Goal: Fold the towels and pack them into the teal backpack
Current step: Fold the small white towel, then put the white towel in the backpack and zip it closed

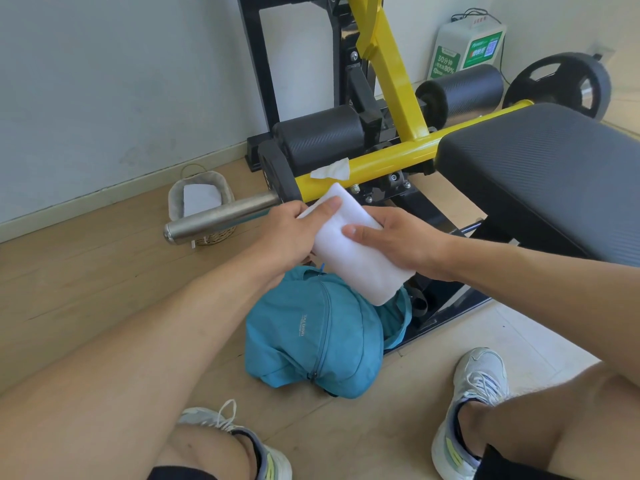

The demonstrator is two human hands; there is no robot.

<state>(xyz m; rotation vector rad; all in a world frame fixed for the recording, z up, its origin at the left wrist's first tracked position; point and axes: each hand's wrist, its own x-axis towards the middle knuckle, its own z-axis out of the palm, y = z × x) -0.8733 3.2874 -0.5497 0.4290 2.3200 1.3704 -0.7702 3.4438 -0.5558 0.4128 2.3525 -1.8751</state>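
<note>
Pale wood-grain floor [86, 289] carries a yellow-framed exercise machine [391, 98] with a ribbed black pad [554, 161]. Soft teal backpack [311, 334] slumps on the floor between the person's shoes, its top open. Directly above it, a white, plush, folded rectangular towel [356, 258] is held: left hand [291, 237] and right hand [408, 244] grip it, fingers curled under, thumbs pressed on top.

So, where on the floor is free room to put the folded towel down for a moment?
Bare wood floor lies left of the teal backpack, up to the basket. It is crowded under the folded towel: backpack, bench frame, shoes.
</note>
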